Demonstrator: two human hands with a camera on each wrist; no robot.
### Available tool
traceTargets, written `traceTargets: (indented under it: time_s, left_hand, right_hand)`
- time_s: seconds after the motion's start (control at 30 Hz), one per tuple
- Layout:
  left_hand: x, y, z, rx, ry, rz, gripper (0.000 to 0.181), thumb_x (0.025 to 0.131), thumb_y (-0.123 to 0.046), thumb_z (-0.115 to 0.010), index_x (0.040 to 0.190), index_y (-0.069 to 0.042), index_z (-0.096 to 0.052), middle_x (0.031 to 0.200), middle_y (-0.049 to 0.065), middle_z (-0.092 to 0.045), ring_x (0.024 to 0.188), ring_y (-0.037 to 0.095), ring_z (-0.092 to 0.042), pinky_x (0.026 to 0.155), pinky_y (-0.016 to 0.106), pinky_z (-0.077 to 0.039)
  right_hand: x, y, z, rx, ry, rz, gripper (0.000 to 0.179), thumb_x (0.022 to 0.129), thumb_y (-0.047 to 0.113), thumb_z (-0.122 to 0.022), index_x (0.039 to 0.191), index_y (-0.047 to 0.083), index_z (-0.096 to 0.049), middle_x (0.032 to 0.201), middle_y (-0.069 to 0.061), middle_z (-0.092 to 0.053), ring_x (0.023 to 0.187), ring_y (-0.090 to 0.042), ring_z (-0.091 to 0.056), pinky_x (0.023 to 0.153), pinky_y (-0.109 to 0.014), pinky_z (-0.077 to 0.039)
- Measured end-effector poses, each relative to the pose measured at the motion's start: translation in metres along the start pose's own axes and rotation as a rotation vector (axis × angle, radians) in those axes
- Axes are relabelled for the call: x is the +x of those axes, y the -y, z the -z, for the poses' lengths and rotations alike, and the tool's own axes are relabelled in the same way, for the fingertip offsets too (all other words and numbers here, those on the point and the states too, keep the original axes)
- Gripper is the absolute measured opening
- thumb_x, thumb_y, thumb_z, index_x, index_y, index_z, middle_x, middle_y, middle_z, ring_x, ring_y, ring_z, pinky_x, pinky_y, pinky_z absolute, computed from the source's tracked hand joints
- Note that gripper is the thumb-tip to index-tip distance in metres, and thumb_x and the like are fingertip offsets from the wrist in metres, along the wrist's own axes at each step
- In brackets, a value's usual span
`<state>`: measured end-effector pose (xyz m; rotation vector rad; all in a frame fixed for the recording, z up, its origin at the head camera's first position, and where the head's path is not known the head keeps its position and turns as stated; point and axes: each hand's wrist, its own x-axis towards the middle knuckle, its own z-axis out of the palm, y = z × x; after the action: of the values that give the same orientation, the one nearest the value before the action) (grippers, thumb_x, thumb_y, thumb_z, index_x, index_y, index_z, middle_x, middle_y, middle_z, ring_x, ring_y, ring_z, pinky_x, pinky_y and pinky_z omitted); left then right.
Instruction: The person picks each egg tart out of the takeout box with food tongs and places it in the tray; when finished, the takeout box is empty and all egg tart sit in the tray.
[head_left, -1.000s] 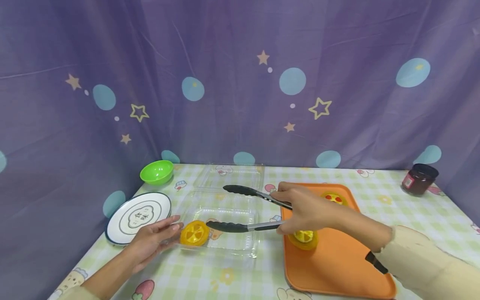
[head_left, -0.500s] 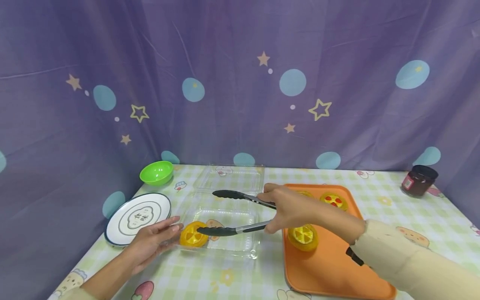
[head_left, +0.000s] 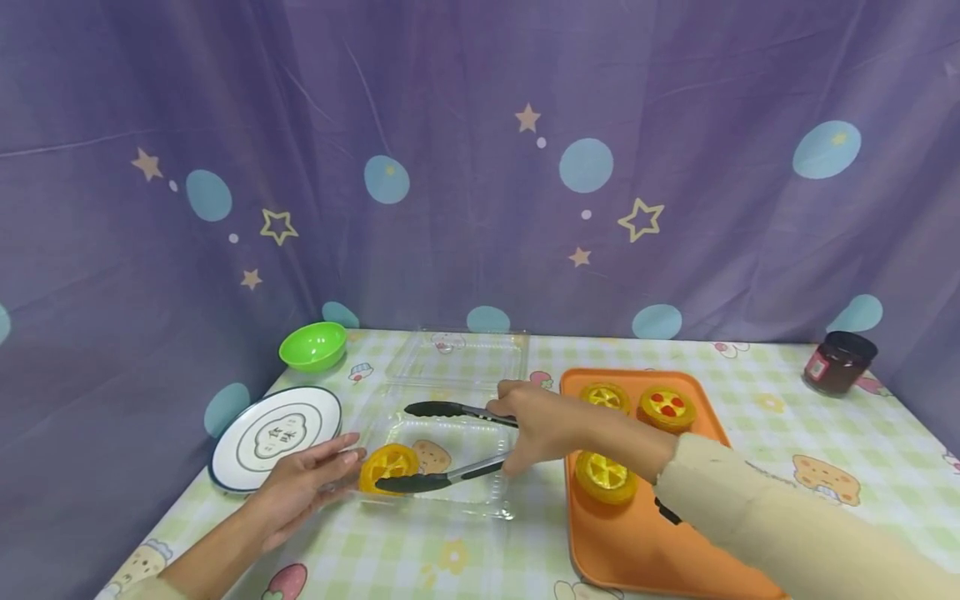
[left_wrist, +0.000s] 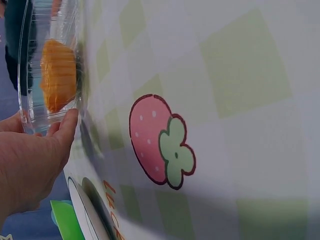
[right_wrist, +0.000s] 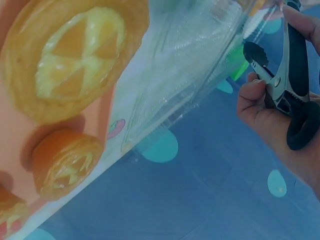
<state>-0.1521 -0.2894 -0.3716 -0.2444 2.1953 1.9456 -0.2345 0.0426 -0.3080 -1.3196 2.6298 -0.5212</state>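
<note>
My right hand (head_left: 543, 423) grips a pair of tongs (head_left: 468, 410) with black tips, over the clear plastic container (head_left: 480, 500). The tongs' arms stand apart. Their lower tip overlaps a yellow tart (head_left: 393, 460) at the container's left end; whether it touches cannot be told. In the right wrist view, the thumb and fingers close on the tongs (right_wrist: 296, 65). My left hand (head_left: 303, 492) has its fingers extended, with the tips against the container's left end. The left wrist view shows those fingertips by a corner of the container and the tart's side (left_wrist: 59, 75) through the plastic.
An orange tray (head_left: 637, 546) on the right bears several tarts, one topped with red pieces (head_left: 667, 407). The container's raised lid (head_left: 465, 354) lies behind it. A white plate (head_left: 238, 454) and green bowl (head_left: 313, 346) stand left, a dark jar (head_left: 840, 362) far right.
My right hand has moved left and slightly down with the tongs, bringing their lower tip across the tart in the container. More tarts on the tray now show. My left hand stays in place.
</note>
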Motion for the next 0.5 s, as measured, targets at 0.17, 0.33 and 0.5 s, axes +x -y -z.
traceTargets:
  time_s: [0.17, 0.33, 0.5]
  left_hand:
    - [0.000, 0.000, 0.001, -0.004, 0.004, -0.003, 0.063, 0.097, -0.023, -0.059, 0.148, 0.002, -0.031, 0.145, 0.023, -0.042, 0.124, 0.025, -0.054, 0.098, 0.039, -0.050]
    - [0.000, 0.001, 0.001, -0.003, 0.007, -0.003, 0.064, 0.097, -0.023, -0.059, 0.148, 0.002, -0.030, 0.146, 0.023, -0.040, 0.125, 0.026, -0.052, 0.098, 0.040, -0.050]
    - [0.001, 0.000, 0.001, -0.013, 0.005, 0.002, 0.064, 0.097, -0.023, -0.059, 0.148, 0.002, -0.030, 0.147, 0.024, -0.039, 0.125, 0.025, -0.053, 0.099, 0.039, -0.050]
  right_hand:
    - [0.013, 0.002, -0.006, -0.031, 0.033, 0.005, 0.068, 0.062, 0.026, -0.086, 0.121, -0.001, -0.064, 0.090, -0.004, -0.053, 0.080, -0.015, -0.048, 0.066, -0.023, -0.046]
    - [0.023, 0.000, -0.012, 0.001, 0.095, -0.033, 0.063, 0.064, 0.023, -0.085, 0.120, 0.001, -0.066, 0.089, -0.004, -0.053, 0.080, -0.015, -0.047, 0.065, -0.023, -0.044]
    - [0.025, -0.001, -0.015, 0.074, 0.143, -0.039, 0.064, 0.067, 0.019, -0.085, 0.124, 0.001, -0.064, 0.088, -0.008, -0.055, 0.078, -0.014, -0.043, 0.064, -0.022, -0.040]
